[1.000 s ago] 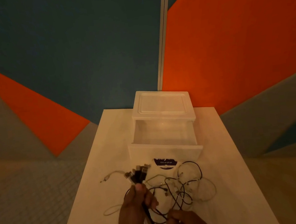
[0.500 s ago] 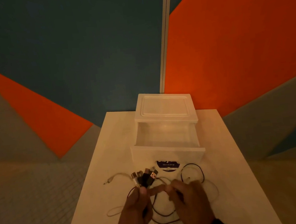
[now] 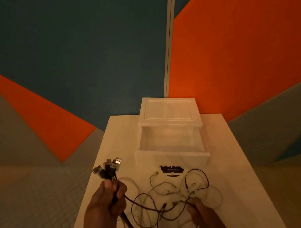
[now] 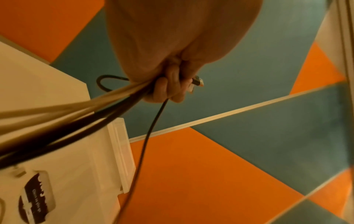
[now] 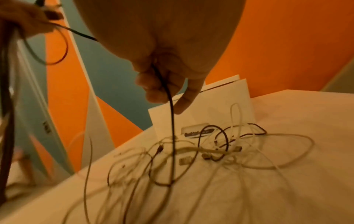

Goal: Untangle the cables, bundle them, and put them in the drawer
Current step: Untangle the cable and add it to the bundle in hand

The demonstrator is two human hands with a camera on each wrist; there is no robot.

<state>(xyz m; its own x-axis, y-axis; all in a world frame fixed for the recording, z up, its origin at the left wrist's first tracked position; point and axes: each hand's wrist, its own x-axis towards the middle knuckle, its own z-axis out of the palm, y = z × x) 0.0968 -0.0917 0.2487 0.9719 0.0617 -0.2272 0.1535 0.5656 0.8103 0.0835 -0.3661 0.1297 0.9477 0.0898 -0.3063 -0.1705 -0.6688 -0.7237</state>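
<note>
My left hand (image 3: 112, 192) grips a bunch of black and white cables just below their USB plugs (image 3: 109, 168), which stick up above the fist; the left wrist view shows the same fist (image 4: 168, 89) with the cords (image 4: 76, 112) trailing down. My right hand (image 3: 196, 208) pinches one black cable (image 5: 171, 106) near the table's front. Between the hands a tangle of black and white cables (image 3: 174, 191) lies spread on the white table (image 3: 234, 160). Behind it stands the white plastic drawer (image 3: 171, 156), pulled open and empty.
The drawer sits in a white box (image 3: 168, 112) at the table's far end, against an orange and teal wall. A dark label (image 3: 172, 170) is on the drawer front. The table's left edge drops to a tiled floor (image 3: 26, 210).
My hands have drawn apart: the left lifted the plug bunch up and left, the right moved right and toward me with a black cable, uncovering the tangle.
</note>
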